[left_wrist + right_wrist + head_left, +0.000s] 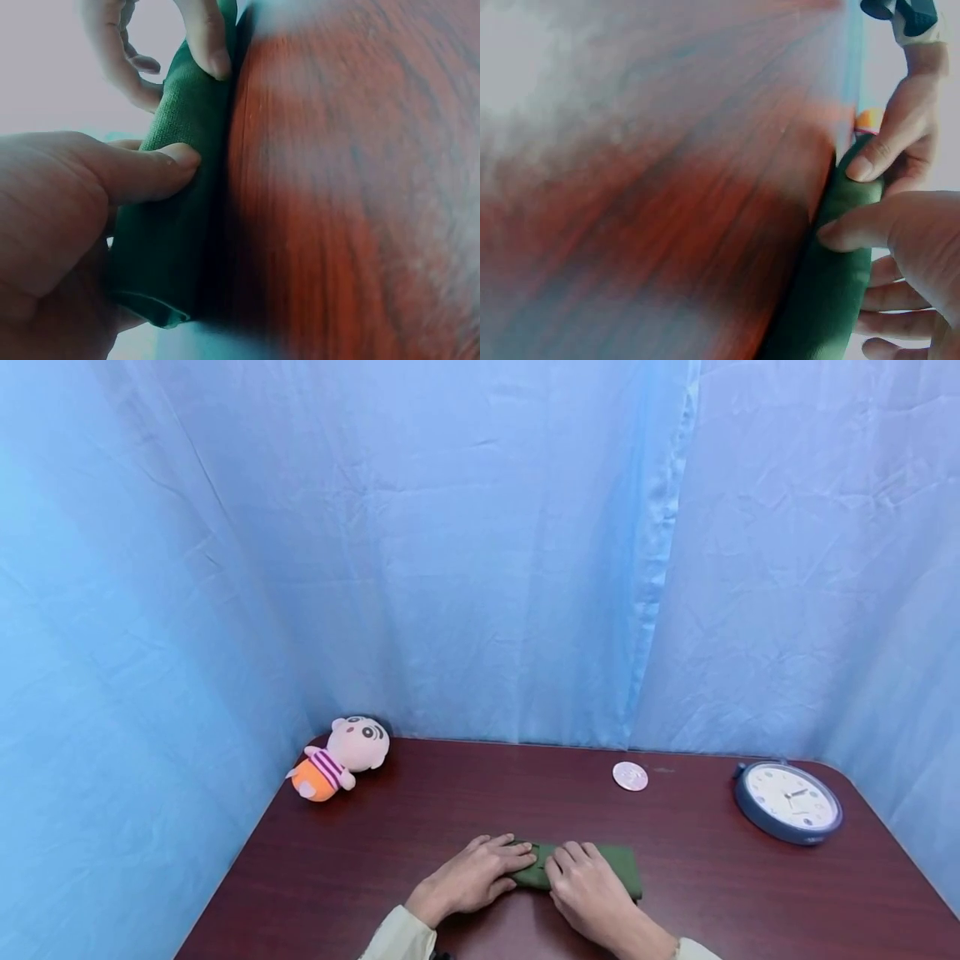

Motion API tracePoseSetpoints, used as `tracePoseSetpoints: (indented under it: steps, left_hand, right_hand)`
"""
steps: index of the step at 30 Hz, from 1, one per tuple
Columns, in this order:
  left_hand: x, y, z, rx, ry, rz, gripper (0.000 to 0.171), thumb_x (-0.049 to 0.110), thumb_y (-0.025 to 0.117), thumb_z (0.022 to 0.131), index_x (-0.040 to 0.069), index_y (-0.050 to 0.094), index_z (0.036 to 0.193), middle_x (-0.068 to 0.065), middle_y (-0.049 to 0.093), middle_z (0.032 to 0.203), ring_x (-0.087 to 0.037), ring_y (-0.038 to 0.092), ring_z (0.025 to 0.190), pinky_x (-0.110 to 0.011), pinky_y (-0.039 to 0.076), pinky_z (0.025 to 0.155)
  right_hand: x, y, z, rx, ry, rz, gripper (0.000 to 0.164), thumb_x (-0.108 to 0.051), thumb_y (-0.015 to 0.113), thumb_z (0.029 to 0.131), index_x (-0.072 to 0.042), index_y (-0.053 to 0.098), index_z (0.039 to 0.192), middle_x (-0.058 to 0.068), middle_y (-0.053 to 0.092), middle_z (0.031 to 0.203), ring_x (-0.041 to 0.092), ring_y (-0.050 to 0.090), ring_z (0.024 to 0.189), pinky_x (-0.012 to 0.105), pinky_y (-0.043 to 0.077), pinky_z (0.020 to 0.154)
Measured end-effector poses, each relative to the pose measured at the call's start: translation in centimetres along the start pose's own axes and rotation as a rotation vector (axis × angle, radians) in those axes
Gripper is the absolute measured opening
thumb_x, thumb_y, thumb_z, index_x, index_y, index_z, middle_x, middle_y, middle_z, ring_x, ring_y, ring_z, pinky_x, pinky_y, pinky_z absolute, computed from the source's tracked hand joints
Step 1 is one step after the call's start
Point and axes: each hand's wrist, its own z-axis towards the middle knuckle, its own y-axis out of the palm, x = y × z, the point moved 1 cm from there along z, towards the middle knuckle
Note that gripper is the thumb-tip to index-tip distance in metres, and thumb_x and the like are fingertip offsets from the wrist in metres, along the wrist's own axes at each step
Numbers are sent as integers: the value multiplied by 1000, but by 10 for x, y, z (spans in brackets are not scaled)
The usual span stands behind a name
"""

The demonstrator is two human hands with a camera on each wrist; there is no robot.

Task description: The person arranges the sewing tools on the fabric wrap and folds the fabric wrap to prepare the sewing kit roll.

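A green cloth (622, 865), folded into a long thick roll, lies on the table near the person. The left hand (474, 875) grips its left part, thumb on the near side and fingers over the top and far side. Close beside it, the right hand (588, 887) holds the middle of the roll with bent fingers. In the left wrist view the left thumb presses on the cloth (161, 240), whose open rolled end shows below. The right wrist view has the right thumb against the near face of the cloth (814, 300); the other fingers are behind it.
A plush doll (330, 760) in orange shorts lies at the back left of the dark red wooden table (712, 893). Towards the back right are a round pale disc (630, 776) and a blue-rimmed clock (789, 802). Blue curtains (480, 568) enclose the table.
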Motion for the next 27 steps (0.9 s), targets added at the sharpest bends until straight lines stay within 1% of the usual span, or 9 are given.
tracePoseSetpoints:
  steps: [2, 4, 6, 10, 13, 16, 21, 25, 27]
  left_hand:
    - [1, 0, -1, 4, 5, 23, 47, 28, 61, 99, 28, 54, 146, 5, 53, 152, -24, 48, 143, -44, 44, 112]
    - [3, 0, -2, 22, 8, 57, 50, 31, 64, 98, 27, 53, 146, 3, 52, 153, -25, 48, 143, -45, 44, 111]
    - [6, -1, -3, 46, -4, 97, 54, 35, 66, 96, 26, 52, 147, 1, 51, 154, -24, 47, 144, -47, 45, 110]
    - [18, -3, -7, 79, -81, 152, 64, 49, 61, 96, 20, 46, 151, -5, 45, 157, -25, 43, 147, -50, 42, 113]
    - [29, -4, -11, 48, -159, 143, 76, 60, 54, 96, 16, 38, 155, -9, 38, 162, -28, 37, 150, -53, 38, 115]
    - [39, -2, -17, -3, -222, 110, 87, 69, 48, 93, 13, 31, 158, -13, 31, 165, -30, 32, 153, -55, 35, 117]
    - [44, 8, -22, -39, -281, 91, 99, 78, 45, 88, 9, 29, 158, -14, 26, 166, -30, 28, 154, -55, 33, 118]
    - [43, 18, -19, -56, -310, 91, 106, 81, 46, 84, 9, 27, 159, -13, 23, 168, -29, 25, 155, -55, 32, 119]
    - [44, 18, -16, -69, -326, 93, 109, 83, 47, 83, 9, 25, 160, -12, 21, 168, -28, 24, 156, -55, 31, 120]
  right_hand:
    - [1, -3, -2, -46, 39, 23, 40, -39, 86, 64, -11, 69, 88, 0, 68, 84, 18, 62, 82, 35, 50, 71]
    - [2, -7, -3, -105, 80, 38, 52, -49, 87, 65, -11, 70, 97, 0, 70, 90, 18, 64, 87, 36, 52, 73]
    - [3, -12, -4, -178, 135, 60, 59, -54, 84, 70, -10, 70, 107, 2, 71, 100, 19, 65, 95, 38, 53, 77]
    - [6, -22, -11, -367, 276, 107, 76, -64, 72, 79, -6, 64, 127, 10, 66, 124, 27, 62, 116, 47, 52, 89]
    - [9, -30, -21, -498, 381, 163, 86, -70, 66, 80, -4, 59, 135, 17, 57, 140, 36, 54, 130, 57, 47, 97]
    - [10, -33, -34, -576, 454, 237, 93, -74, 64, 78, -3, 56, 139, 23, 49, 148, 43, 48, 136, 64, 42, 101]
    - [9, -28, -50, -592, 501, 315, 100, -77, 62, 78, -3, 52, 143, 28, 42, 153, 46, 43, 140, 67, 38, 105]
    - [7, -20, -58, -516, 467, 279, 103, -79, 61, 77, 0, 51, 143, 30, 42, 152, 47, 44, 139, 62, 39, 107]
    - [6, -15, -63, -453, 436, 230, 104, -82, 56, 78, -1, 51, 142, 29, 45, 150, 45, 47, 137, 56, 40, 109]
